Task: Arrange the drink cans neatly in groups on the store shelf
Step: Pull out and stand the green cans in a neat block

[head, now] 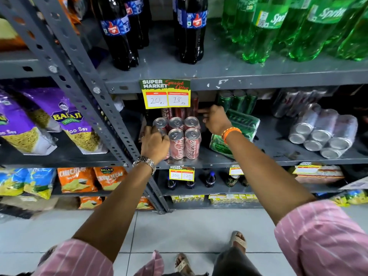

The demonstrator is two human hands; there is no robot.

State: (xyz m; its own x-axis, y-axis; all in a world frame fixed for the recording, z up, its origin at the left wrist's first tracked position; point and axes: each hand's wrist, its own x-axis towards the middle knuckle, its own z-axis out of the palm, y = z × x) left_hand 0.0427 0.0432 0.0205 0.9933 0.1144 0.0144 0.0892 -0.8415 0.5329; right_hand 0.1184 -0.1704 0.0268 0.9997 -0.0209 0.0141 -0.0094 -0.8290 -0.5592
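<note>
- Reaching with both arms into the middle shelf (268, 154) of a grey metal store rack, we stood facing rows of drinks, pink striped sleeves pushed back.
- Our left hand (154, 142) lay curled over the front left corner of a shrink-wrapped pack of red cola cans (184, 140), its fingers (148, 130) pressed together against the can tops; we judged this was to steady the pack and keep it square with the shelf edge.
- Our right hand (216, 119) reached past the pack's right side towards the back, fingers (204, 111) loosely spread and pointing left; whether they pinched anything we could not tell, since the deep shelf was dark there.
- More red cans (179, 112) stood upright behind the pack, partly hidden by a yellow price tag (166, 96) hanging from the shelf above.
- Just beside our right wrist, a wrapped pack of green cans (243, 124) lay tipped on its side, with loose green cans (237, 100) upright behind it.
- Well apart to the right, a pack of silver cans (322, 132) also lay on its side, ends facing us.
- We judged the red group nearly set, the green and silver packs not yet stood up.
- Tall dark cola bottles (191, 30) and green soda bottles (298, 28) filled the shelf above.
</note>
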